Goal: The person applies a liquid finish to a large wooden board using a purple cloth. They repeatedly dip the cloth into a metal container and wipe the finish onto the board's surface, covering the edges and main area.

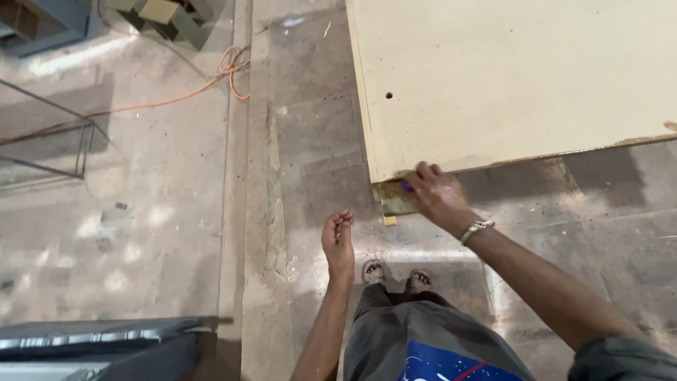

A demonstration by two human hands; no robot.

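Right hand (438, 194) pinches purple marker (407, 187) at board (508, 77) corner, 12 o'clock; left hand (338, 243) curled loosely, empty, hangs free at 9 o'clock.

Orange cable (224, 73), looped on the dusty stone floor (162, 212), upper left. Thin metal frame (79, 148), left edge. Green machine base (173, 17), top left. Dark padded item (99, 339), bottom left corner. Sandalled feet (395, 274), bottom centre.
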